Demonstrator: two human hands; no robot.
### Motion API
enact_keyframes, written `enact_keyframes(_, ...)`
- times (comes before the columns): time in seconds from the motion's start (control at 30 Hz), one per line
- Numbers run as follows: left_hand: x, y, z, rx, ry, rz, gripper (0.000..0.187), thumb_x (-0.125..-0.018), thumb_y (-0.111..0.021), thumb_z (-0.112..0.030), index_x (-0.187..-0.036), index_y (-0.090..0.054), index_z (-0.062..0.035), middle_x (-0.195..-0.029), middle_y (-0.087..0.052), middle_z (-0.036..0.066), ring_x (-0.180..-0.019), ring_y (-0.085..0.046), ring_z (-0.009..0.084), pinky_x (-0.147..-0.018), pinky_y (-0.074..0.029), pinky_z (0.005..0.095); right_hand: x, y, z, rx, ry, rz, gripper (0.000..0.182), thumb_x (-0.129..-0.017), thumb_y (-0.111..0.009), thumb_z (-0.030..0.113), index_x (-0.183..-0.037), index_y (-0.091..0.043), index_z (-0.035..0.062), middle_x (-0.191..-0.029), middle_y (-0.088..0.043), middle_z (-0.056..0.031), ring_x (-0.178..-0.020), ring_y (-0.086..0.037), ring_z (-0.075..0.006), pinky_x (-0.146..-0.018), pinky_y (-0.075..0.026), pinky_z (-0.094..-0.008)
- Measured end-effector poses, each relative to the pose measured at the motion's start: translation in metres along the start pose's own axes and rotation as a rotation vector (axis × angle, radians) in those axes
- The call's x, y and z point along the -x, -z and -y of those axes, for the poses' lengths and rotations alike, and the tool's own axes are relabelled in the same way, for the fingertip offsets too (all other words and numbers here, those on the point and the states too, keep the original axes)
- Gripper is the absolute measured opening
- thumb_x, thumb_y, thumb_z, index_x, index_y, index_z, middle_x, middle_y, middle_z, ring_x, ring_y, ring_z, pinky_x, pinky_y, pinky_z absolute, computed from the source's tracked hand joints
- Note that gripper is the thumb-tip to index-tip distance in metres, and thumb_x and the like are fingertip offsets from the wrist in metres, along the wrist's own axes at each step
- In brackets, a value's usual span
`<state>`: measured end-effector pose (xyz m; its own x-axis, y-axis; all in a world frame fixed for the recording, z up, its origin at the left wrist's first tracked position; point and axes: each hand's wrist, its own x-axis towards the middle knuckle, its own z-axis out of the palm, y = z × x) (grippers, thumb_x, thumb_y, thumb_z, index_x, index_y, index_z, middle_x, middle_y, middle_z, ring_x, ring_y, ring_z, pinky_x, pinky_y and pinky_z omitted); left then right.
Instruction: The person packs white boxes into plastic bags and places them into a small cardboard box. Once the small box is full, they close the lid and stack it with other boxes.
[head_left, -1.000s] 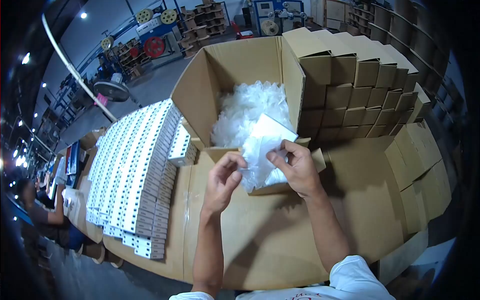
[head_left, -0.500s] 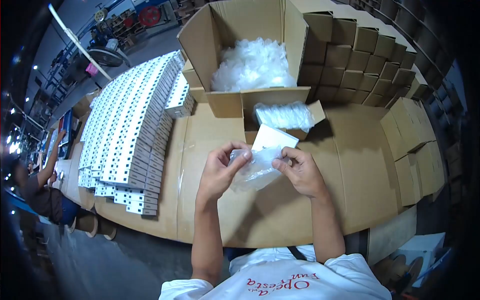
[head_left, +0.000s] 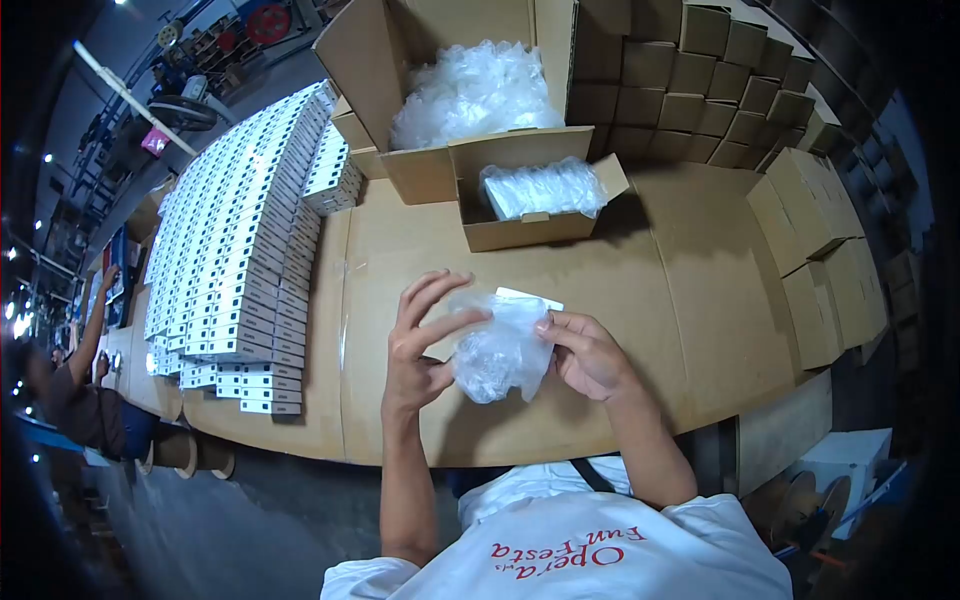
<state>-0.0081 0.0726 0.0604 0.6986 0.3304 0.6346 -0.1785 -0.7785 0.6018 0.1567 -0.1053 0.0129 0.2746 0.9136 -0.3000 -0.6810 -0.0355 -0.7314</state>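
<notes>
A clear plastic bag [head_left: 497, 362] is held up over the cardboard-covered table, and a white box [head_left: 530, 298] shows at its top, partly inside or behind it. My right hand [head_left: 590, 358] pinches the bag's right side, thumb in front; the box's lower part is hidden. My left hand [head_left: 415, 345] has its fingers spread, with the index finger against the bag's upper left and the thumb by its left edge. Beyond my hands, an open carton [head_left: 530, 236] contains a row of plastic-wrapped white boxes [head_left: 545, 190].
A large carton [head_left: 420, 180] of clear plastic bags [head_left: 475, 95] stands behind. Stacked white boxes [head_left: 235, 230] fill the left side. Brown cartons [head_left: 690, 75] are piled at the back right, more cartons [head_left: 825, 250] at the right edge. Another person [head_left: 85, 390] works at far left.
The bag has come up over more of the white box, which has tilted and sunk from view. My left fingers have loosened from their pinch and spread; my right hand still grips.
</notes>
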Motion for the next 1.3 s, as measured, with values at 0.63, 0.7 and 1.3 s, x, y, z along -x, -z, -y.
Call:
enact_keyframes(0.63, 0.054, -0.046, -0.006, 0.154, 0.782, -0.411, 0.024, -0.098, -0.067, -0.018, -0.091, -0.066, 0.0046, -0.084, -0.067, 0.007, -0.079, -0.06, 0.0132, -0.069, -0.046, 0.0299, 0.007, -0.009, -0.023, 0.697, 0.371, -0.385, 0.023, -0.095, -0.074, 0.021, -0.095, -0.074, -0.0029, -0.078, -0.066, -0.0062, -0.063, -0.054, -0.0077, -0.057, -0.045, -0.026)
enact_keyframes(0.7, 0.041, -0.044, -0.013, -0.096, 0.578, -0.535, 0.021, -0.094, -0.071, -0.018, -0.1, -0.066, 0.0016, -0.098, -0.068, 0.011, -0.087, -0.063, 0.0194, -0.074, -0.047, 0.0328, 0.004, -0.006, -0.028, 0.753, 0.432, -0.42, 0.023, -0.094, -0.075, 0.021, -0.095, -0.075, -0.0024, -0.078, -0.066, -0.0086, -0.062, -0.055, -0.0098, -0.056, -0.045, -0.0273)
enact_keyframes(1.3, -0.006, -0.02, -0.012, -0.053, 0.184, 0.264, 0.011, -0.098, -0.062, -0.009, -0.096, -0.056, 0.0001, -0.074, -0.06, 0.013, -0.069, -0.06, 0.0324, -0.063, -0.047, 0.0409, 0.024, -0.007, 0.005, 1.012, 0.36, -0.214, 0.024, -0.094, -0.073, 0.023, -0.101, -0.072, 0.001, -0.078, -0.063, -0.0177, -0.07, -0.059, -0.0275, -0.066, -0.047, -0.039)
